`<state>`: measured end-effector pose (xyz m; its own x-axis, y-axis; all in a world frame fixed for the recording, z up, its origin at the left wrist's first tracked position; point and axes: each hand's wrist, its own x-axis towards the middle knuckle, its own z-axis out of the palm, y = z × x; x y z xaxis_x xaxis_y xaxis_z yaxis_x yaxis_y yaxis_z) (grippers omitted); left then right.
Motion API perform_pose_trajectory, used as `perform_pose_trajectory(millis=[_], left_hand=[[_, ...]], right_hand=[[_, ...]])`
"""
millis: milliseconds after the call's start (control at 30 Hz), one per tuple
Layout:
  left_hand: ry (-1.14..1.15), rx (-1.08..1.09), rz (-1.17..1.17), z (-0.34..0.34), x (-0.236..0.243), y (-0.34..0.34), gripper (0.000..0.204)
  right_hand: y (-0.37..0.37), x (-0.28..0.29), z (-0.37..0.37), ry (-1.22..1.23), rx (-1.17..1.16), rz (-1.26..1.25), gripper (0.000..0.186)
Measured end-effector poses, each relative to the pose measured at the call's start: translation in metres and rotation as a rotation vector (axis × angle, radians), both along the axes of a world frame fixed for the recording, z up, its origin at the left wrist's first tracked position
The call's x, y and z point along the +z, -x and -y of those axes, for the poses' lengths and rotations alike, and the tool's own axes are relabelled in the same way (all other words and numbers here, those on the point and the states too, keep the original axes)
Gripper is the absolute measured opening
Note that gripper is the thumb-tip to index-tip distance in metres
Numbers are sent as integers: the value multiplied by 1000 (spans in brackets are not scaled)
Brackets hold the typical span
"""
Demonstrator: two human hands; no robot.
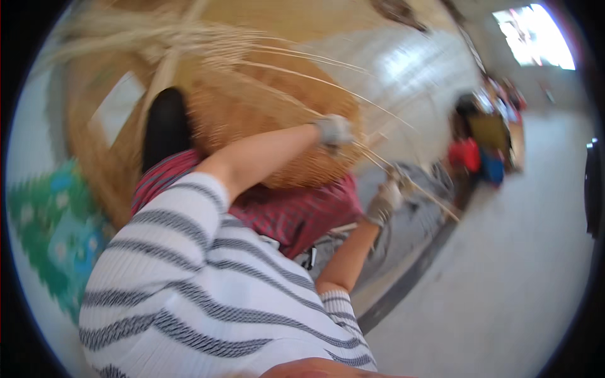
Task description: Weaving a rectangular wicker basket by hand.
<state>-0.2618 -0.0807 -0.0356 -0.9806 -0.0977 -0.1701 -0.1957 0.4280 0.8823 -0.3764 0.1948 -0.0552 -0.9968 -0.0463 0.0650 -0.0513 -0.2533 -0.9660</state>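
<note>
A large round woven cane piece (pixel 271 138), orange-brown, rests across my lap. Long pale cane strips (pixel 373 155) pass from my left hand to my right and stick out beyond it. My left hand (pixel 334 131), in a light grey glove, is closed around the strips by the weave's right edge; its fingers are blurred. Lower and further right, my right hand (pixel 387 196), gloved too, grips the same strips. More loose strips (pixel 328 82) fan out from a pale, blurred bundle of woven strands (pixel 220 47) at the upper left.
Red striped cloth (pixel 302 211) covers my lap. A green and blue patterned mat (pixel 60 230) lies at the left. Grey cloth (pixel 409 233) is on the floor under my right hand. Red and blue items (pixel 476 160) stand further right, near a dark floor strip (pixel 409 277).
</note>
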Motion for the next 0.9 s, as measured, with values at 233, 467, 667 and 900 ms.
perform_pose_trajectory(millis=[233, 467, 667, 900], left_hand=[[-192, 353, 202, -17, 8, 0, 27], [642, 561, -617, -40, 38, -15, 50], [617, 16, -342, -51, 11, 1, 85], [434, 274, -551, -77, -29, 19, 49]], right_hand=[[75, 68, 165, -394, 442, -407, 46], [77, 26, 53, -34, -61, -51, 40], [23, 42, 27, 139, -52, -18, 32], [-97, 85, 123, -588, 360, -763, 39]])
